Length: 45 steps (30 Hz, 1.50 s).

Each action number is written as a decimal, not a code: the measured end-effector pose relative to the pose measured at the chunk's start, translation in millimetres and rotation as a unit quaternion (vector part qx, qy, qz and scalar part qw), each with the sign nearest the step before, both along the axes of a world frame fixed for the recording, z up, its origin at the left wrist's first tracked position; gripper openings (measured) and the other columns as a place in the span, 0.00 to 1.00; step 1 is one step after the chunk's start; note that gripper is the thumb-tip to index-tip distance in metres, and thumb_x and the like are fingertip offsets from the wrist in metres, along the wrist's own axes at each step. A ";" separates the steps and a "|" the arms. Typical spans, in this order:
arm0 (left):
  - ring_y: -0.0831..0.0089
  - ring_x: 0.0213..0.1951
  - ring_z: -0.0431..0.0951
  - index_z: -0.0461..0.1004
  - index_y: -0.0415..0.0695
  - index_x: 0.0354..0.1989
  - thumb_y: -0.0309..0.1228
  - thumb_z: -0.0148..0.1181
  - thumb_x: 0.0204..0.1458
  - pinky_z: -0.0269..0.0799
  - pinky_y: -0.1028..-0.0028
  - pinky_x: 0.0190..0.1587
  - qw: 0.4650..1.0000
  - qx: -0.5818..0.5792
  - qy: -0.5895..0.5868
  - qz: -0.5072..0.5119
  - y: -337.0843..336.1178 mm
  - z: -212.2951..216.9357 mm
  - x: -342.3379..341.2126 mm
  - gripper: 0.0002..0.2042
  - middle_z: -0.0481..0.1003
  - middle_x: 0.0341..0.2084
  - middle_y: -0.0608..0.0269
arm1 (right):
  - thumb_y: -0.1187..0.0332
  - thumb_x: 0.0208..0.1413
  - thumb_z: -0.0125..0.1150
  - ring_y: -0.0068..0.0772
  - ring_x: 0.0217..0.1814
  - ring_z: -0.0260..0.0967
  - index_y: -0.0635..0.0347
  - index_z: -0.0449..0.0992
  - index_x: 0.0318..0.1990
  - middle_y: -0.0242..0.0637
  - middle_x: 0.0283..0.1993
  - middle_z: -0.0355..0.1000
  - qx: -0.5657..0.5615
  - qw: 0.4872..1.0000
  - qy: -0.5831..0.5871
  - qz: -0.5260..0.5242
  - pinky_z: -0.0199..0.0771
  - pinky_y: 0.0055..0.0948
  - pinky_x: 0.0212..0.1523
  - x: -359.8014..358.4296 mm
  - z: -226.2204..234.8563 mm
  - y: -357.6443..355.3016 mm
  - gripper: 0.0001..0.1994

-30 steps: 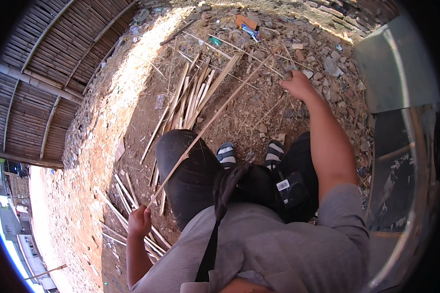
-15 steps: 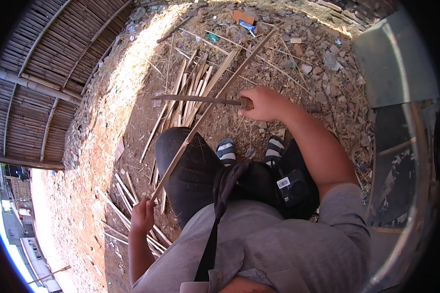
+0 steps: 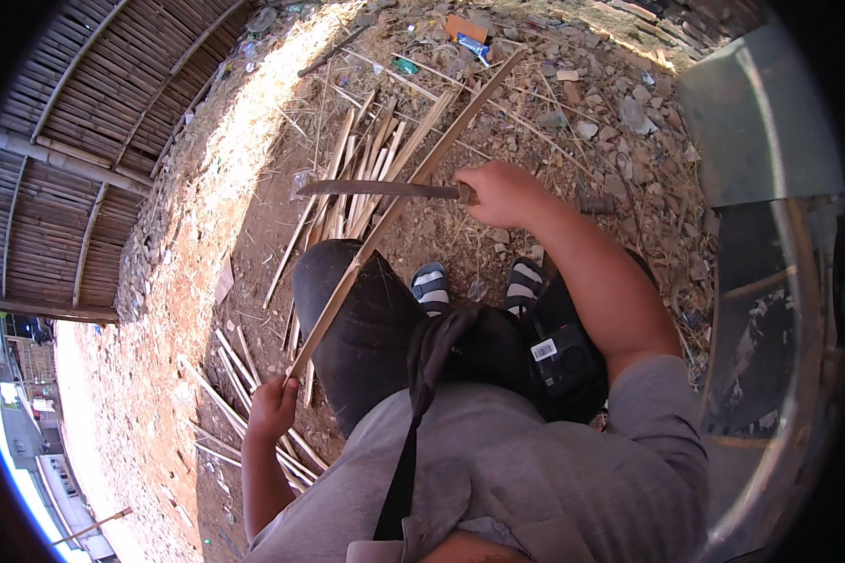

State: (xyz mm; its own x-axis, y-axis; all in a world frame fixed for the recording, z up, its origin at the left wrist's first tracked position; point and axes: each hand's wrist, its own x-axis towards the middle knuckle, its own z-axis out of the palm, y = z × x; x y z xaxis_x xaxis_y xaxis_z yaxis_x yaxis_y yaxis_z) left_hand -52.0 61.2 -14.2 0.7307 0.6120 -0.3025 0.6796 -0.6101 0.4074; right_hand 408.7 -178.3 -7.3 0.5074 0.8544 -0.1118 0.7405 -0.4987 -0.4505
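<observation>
My left hand (image 3: 273, 409) is closed round the near end of a long bamboo strip (image 3: 333, 302). The strip slants up across my left knee toward the far right. In my right hand (image 3: 502, 194), also closed, is the wooden handle of a machete (image 3: 385, 190). Its dark blade points left and lies across the strip in this view; whether the two touch I cannot tell. Beyond my left knee lies a pile of split bamboo strips (image 3: 364, 169) on the ground. More pale strips (image 3: 238, 394) lie left of my left hand.
Rubble and dry straw (image 3: 620, 141) cover the ground ahead and right. A bamboo-slat wall (image 3: 75, 122) rises at far left; a grey-green panel (image 3: 760, 122) stands at right. A blue wrapper (image 3: 473, 47) lies far ahead. A black box-shaped device (image 3: 565, 361) rests by my right thigh.
The bamboo strip has rolled a little, showing more of its broad face. The machete blade has turned to show its flat side, and my right hand has shifted slightly left.
</observation>
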 end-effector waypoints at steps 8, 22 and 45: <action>0.45 0.23 0.75 0.76 0.37 0.32 0.37 0.54 0.64 0.68 0.55 0.28 0.999 0.042 -0.005 -0.030 6.1 2.0 -1.1 0.15 0.72 0.17 0.44 | 0.65 0.49 0.65 0.51 0.45 0.77 0.55 0.78 0.46 0.48 0.38 0.77 -0.021 0.993 0.052 -0.105 0.77 0.47 0.45 55.8 -37.1 -13.5 0.15; 0.43 0.22 0.75 0.74 0.38 0.30 0.36 0.54 0.63 0.68 0.55 0.27 0.996 0.070 -0.011 -0.051 18.0 -1.7 -16.4 0.14 0.71 0.16 0.44 | 0.64 0.52 0.65 0.48 0.43 0.78 0.56 0.77 0.43 0.42 0.35 0.78 -0.005 0.993 -0.021 -0.117 0.77 0.47 0.41 74.2 -46.1 -30.5 0.12; 0.42 0.25 0.75 0.71 0.39 0.26 0.33 0.56 0.61 0.68 0.52 0.29 0.993 0.113 -0.009 -0.028 9.9 -4.2 -37.9 0.13 0.71 0.17 0.43 | 0.65 0.49 0.64 0.51 0.44 0.77 0.53 0.78 0.44 0.46 0.38 0.78 0.051 0.990 -0.051 -0.119 0.77 0.48 0.43 37.5 -3.0 -25.4 0.13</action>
